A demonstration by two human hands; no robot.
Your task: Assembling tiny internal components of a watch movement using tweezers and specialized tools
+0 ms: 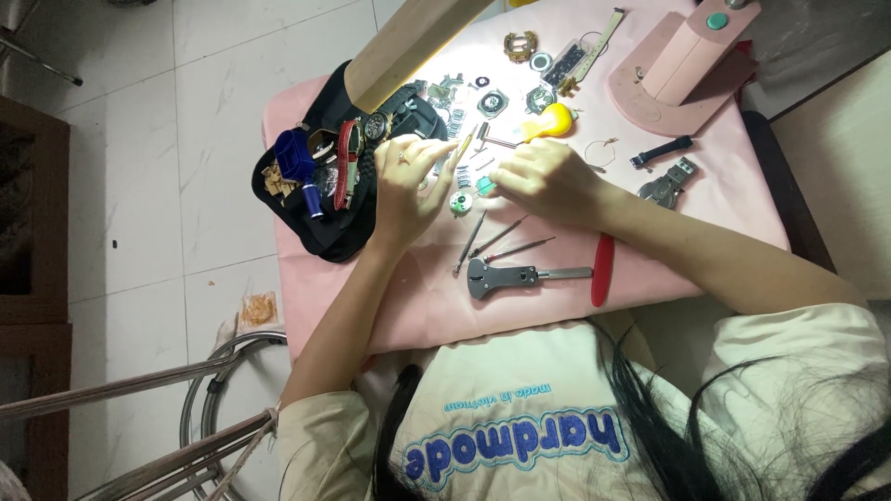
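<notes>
Pink table [705, 199] strewn with watch parts [492, 102], over white-tiled floor [223, 111].

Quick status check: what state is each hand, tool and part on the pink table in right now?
left hand: fingers bent, over small watch parts
right hand: closed around a small teal part
grey case wrench: lying flat, untouched
red-handled tool: lying flat, untouched
yellow-handled tool: lying down
black pouch: open, filled

Pink table with many small watch parts and tools

The pink table [705, 213] fills the upper middle of the frame; on it lie a black tray [316, 232] at left, a yellow-handled tool [548, 121], a grey wrench tool [506, 276], a red handle [602, 269] (lower centre) and a pink stand [682, 70] at upper right.
</notes>
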